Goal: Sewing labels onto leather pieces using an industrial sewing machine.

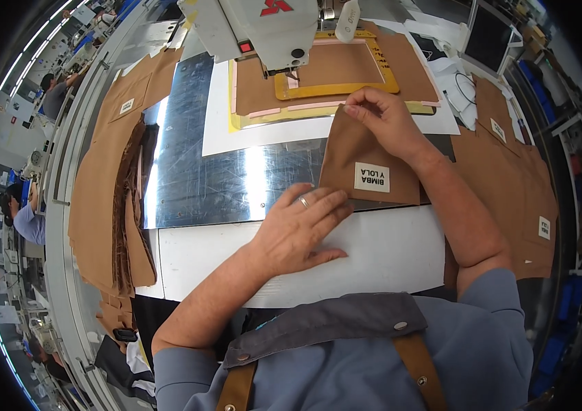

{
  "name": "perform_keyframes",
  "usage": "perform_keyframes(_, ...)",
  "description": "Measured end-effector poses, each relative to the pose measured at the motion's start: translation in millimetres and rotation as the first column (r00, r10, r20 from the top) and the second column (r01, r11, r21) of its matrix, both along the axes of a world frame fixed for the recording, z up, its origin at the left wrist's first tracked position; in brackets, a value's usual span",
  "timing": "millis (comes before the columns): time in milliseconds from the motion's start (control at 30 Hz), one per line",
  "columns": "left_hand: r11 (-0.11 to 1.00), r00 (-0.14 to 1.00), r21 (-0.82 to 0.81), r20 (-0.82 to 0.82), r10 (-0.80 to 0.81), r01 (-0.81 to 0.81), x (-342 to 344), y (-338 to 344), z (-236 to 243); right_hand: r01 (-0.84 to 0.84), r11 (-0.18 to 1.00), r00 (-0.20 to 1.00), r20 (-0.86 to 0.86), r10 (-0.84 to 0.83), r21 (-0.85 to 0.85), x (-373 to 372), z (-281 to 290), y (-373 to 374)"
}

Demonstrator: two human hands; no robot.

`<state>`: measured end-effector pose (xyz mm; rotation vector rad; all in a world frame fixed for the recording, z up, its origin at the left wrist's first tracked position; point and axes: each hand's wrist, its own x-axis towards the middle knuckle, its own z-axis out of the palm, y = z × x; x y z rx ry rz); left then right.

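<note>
A brown fabric piece [340, 161] with a sewn-on white label [372, 178] lies over the front edge of the shiny metal plate. My right hand [383, 123] pinches its far corner between thumb and fingers, lifting that corner slightly. My left hand [310, 225] lies flat with fingers spread, its fingertips at the near left corner of the piece. Just beyond, a yellow sewing template [394, 82] frames more brown fabric [263, 89] below the needle area of a white sewing machine [263, 27].
On the left is a thick stack of brown pieces [102, 205]. More labelled brown pieces [503, 185] lie at right. The metal plate [202, 164] and a white board [215, 260] cover the middle. A monitor [488, 38] stands at far right; people work beyond the left rail.
</note>
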<state>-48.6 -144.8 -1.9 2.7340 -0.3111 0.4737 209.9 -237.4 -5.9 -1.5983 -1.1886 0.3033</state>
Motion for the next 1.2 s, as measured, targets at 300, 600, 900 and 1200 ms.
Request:
perform_keyframes(300, 0.999, 0.994, 0.016, 0.102, 0.047, -0.049, 9, 0, -23, 0.038, 0.999, 0.999, 0.011, -0.038, 0.008, 21, 18, -7)
perform_keyframes(600, 0.996, 1.0, 0.089, -0.004, -0.002, 0.003, 47, 17, -10, 0.04, 0.999, 0.981, 0.192, -0.036, -0.016, 66, 24, 42)
perform_keyframes(900, 0.963, 0.98, 0.222, -0.09, 0.179, -0.156, 113, 79, -12, -0.103, 0.994, 0.969, 0.22, 0.109, -0.037, 136, 0, 143)
perform_keyframes(1200, 0.935, 0.962, 0.248, -0.035, 0.271, -0.254, 131, 96, -14, 0.166, 0.942, 0.937, 0.346, -0.058, -0.291, 132, 14, 167)
